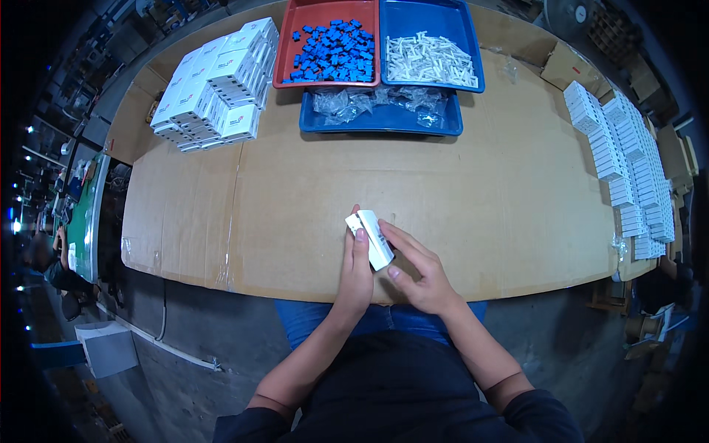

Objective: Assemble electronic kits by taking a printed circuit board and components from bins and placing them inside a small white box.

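Note:
A small white box [377, 244] is held tilted over the near middle of the table. My left hand [357, 269] is closed around its left side, with the thumb lying along the near face. From the right, my right hand [425, 277] steadies the same box. Its fingertips touch the upper right side and its thumb is close to the lower end. A narrow flap-like edge [354, 221] shows at the box's upper left. Whether anything is inside the box cannot be seen.
White boxes [214, 81] are stacked at the back left, and more small boxes [628, 162] at the far right. Along the back, a red tray [284, 44] holds blue parts, a blue tray [473, 52] white plugs, and a lower blue tray [380, 131] clear bags. Cardboard covers the table [295, 192].

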Tool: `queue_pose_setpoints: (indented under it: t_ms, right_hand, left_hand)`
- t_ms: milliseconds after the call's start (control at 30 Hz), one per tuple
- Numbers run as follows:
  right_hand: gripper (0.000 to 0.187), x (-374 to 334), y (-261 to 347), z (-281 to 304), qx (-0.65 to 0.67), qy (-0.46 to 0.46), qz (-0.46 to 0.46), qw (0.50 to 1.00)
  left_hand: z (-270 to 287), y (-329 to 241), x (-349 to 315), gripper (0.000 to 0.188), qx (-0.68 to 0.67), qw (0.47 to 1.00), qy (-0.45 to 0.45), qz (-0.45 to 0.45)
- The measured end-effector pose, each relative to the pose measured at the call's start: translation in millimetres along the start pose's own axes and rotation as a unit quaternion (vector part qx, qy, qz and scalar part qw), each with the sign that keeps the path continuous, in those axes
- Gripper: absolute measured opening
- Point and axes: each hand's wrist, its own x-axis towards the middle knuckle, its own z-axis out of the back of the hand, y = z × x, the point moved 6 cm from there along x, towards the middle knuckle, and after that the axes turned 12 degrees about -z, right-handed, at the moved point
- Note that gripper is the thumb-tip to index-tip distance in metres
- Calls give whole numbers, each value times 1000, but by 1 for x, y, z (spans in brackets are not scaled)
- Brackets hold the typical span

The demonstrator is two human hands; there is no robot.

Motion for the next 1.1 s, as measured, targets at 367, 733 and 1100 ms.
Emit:
queue_pose_setpoints:
  t_ms: [367, 733, 1100]
  right_hand:
    - [44, -5, -15, -6, -168, -133, 130, 968]
    - [41, -9, -21, -15, -228, -136, 121, 957]
    - [37, 9, -35, 2, 26, -78, -47, 996]
  left_hand:
    - [-8, 7, -3, 52, 104, 994, 28, -6]
    - [0, 13, -5, 40, 86, 996, -19, 19]
    - [12, -6, 11, 81, 34, 998, 55, -13]
